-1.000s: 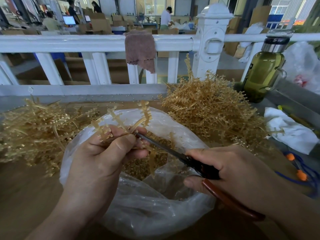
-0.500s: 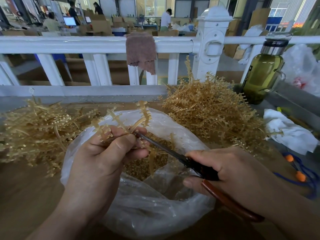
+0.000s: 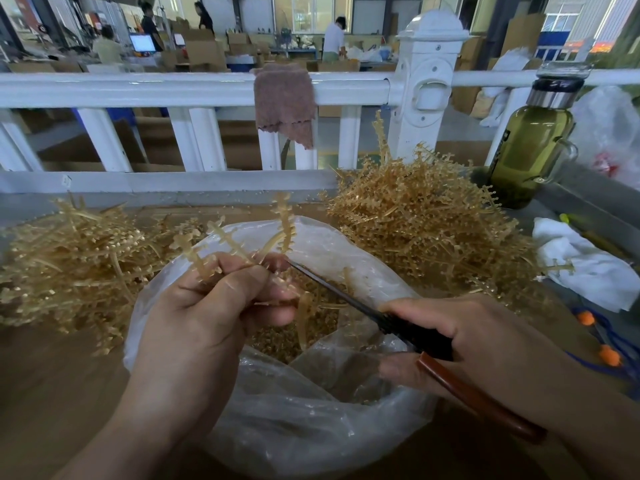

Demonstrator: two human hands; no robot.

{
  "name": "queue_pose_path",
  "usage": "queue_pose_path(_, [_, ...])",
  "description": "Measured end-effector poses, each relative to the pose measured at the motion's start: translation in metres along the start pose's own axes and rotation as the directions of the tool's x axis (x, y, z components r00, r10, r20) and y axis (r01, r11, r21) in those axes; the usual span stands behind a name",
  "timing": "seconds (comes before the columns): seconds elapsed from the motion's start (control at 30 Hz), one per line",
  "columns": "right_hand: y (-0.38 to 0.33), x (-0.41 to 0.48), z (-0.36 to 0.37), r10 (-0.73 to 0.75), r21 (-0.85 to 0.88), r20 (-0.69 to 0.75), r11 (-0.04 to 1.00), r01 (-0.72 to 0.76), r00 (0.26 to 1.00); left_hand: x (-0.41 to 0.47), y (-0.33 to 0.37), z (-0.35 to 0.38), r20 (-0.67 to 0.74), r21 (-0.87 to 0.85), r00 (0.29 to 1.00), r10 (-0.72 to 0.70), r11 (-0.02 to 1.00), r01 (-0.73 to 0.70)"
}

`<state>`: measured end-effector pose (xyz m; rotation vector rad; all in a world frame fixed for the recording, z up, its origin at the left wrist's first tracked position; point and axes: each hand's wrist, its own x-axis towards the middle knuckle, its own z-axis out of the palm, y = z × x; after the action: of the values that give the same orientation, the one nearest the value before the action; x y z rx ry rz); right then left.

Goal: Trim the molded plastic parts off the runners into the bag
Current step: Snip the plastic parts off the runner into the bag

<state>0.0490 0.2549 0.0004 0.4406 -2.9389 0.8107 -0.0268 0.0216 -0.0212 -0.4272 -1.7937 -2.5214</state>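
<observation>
My left hand (image 3: 211, 306) pinches a tan plastic runner (image 3: 284, 226) with small molded parts along its branches, held over the open clear plastic bag (image 3: 311, 427). My right hand (image 3: 478, 341) grips a cutter (image 3: 426, 336) with dark blades and a red-brown handle. The blade tips sit at the runner right beside my left fingertips. Cut tan parts (image 3: 277, 337) lie heaped inside the bag.
Two heaps of tan runners flank the bag, one on the left (image 3: 69, 268) and one on the right (image 3: 426, 223). A green bottle (image 3: 530, 147), a white cloth (image 3: 585, 265) and a blue cord with orange beads (image 3: 602, 348) lie at the right. A white railing (image 3: 173, 88) with a brown rag (image 3: 284, 102) stands behind.
</observation>
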Motion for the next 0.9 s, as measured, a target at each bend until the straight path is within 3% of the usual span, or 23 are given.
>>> queue_pose_path(0.13, [-0.003,0.000,0.000,-0.020,0.057,0.032,0.998,0.018,0.999,0.000,-0.003,-0.001,-0.012,0.061,1.000,-0.004,0.998,0.004])
queue_pose_path(0.4, [-0.010,0.002,0.008,0.015,0.161,-0.013,0.987,-0.013,1.000,0.000,-0.004,-0.004,0.010,-0.016,0.999,0.031,0.999,-0.031])
queue_pose_path(0.63, [-0.014,0.002,0.009,0.019,0.115,-0.020,0.993,-0.017,1.000,-0.002,-0.002,0.001,0.099,-0.072,0.995,0.003,0.997,0.004])
queue_pose_path(0.9, [-0.013,0.003,0.011,0.038,0.108,-0.036,0.994,-0.034,0.999,-0.001,-0.005,0.000,0.017,-0.028,1.000,0.017,0.999,-0.017])
